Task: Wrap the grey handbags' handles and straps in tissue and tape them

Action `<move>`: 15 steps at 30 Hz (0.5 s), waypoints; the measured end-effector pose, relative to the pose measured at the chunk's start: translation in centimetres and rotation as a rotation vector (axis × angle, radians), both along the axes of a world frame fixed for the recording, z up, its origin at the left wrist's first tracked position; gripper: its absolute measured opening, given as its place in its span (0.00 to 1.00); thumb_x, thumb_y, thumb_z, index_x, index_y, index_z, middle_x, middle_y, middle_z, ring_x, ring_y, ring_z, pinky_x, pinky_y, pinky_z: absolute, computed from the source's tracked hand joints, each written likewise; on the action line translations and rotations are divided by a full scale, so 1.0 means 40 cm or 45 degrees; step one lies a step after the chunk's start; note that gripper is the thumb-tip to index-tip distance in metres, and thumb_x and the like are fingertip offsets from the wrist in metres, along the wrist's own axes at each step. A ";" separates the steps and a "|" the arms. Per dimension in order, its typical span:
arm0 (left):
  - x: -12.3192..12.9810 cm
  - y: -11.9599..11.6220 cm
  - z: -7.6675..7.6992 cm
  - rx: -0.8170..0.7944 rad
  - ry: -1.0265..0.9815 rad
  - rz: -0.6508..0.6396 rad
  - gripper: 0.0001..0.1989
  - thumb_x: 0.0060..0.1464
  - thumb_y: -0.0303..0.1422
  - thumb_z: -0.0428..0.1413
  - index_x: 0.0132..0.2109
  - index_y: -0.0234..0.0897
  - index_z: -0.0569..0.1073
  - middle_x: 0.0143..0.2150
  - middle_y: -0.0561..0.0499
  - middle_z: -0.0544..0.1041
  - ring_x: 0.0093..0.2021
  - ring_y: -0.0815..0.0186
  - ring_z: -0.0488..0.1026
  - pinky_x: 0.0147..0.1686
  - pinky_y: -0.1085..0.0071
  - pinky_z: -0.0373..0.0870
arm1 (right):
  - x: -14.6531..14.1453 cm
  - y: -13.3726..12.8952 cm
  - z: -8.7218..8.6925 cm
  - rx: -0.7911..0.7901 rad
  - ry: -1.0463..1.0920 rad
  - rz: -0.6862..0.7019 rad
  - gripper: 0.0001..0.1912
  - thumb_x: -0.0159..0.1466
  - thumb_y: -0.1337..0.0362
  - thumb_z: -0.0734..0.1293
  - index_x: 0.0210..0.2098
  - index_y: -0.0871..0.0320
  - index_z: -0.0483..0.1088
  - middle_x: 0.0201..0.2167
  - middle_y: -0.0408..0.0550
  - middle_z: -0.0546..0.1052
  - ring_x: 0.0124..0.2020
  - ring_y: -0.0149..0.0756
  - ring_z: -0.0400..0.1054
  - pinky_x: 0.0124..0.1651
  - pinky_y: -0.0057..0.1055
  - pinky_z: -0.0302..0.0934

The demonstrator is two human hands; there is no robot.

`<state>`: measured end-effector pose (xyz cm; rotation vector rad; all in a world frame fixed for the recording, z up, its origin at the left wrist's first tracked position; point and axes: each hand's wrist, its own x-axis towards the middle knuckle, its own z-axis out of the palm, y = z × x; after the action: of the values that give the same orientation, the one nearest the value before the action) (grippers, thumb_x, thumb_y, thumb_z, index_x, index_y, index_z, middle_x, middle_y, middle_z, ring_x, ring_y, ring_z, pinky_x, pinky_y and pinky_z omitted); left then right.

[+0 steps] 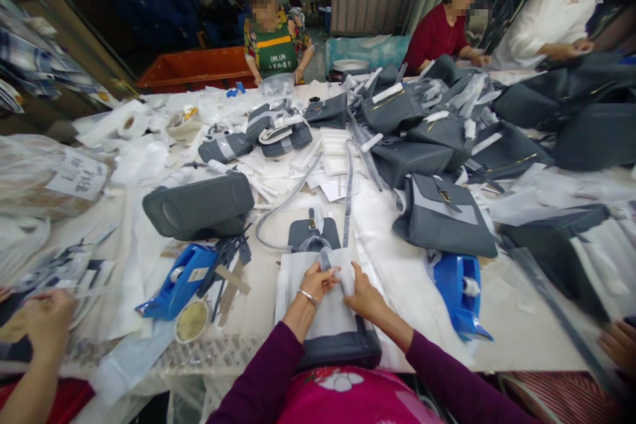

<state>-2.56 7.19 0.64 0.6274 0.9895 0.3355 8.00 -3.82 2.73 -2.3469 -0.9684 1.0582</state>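
A dark grey handbag (342,348) lies in front of me with a white sheet (293,285) over its front. Its flap (298,232) with a buckled tab sticks out beyond the sheet. My left hand (318,285), a bracelet on its wrist, is closed over the sheet; a short greyish translucent strip (324,258) rises from its fingertips. My right hand (365,293) rests against the sheet's right side, thumb and fingers apart. A plastic-wrapped strap (348,192) loops away from the bag across the table.
Blue tape dispensers stand left (181,281) and right (457,291). A round tub (191,321) sits by the left one. Other grey bags (199,202) (442,212) and wrapping cover the table (501,318). Co-workers' hands (50,318) (619,348) show at both sides; people stand across.
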 end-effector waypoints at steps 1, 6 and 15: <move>-0.002 -0.004 0.001 -0.008 -0.002 0.006 0.19 0.39 0.28 0.66 0.40 0.33 0.70 0.38 0.43 0.79 0.27 0.68 0.76 0.24 0.77 0.67 | 0.003 0.001 0.002 0.005 0.052 -0.062 0.46 0.48 0.71 0.66 0.64 0.61 0.46 0.49 0.60 0.69 0.39 0.43 0.71 0.39 0.35 0.61; -0.007 -0.013 0.008 -0.031 -0.043 0.041 0.15 0.46 0.35 0.64 0.38 0.34 0.68 0.36 0.45 0.78 0.39 0.58 0.79 0.38 0.68 0.72 | 0.021 -0.023 0.018 0.198 0.419 -0.306 0.30 0.47 0.69 0.66 0.51 0.62 0.61 0.36 0.51 0.75 0.36 0.40 0.71 0.39 0.33 0.64; 0.004 -0.033 -0.016 -0.096 -0.032 0.148 0.18 0.44 0.35 0.65 0.41 0.36 0.68 0.34 0.47 0.78 0.30 0.64 0.77 0.38 0.66 0.72 | 0.010 -0.097 0.057 0.426 0.917 -0.025 0.15 0.50 0.57 0.65 0.34 0.58 0.65 0.28 0.45 0.75 0.31 0.36 0.70 0.35 0.31 0.64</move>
<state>-2.39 5.88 0.01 0.4979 1.0120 0.4058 8.40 -7.72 5.00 -1.5178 -0.7543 1.4486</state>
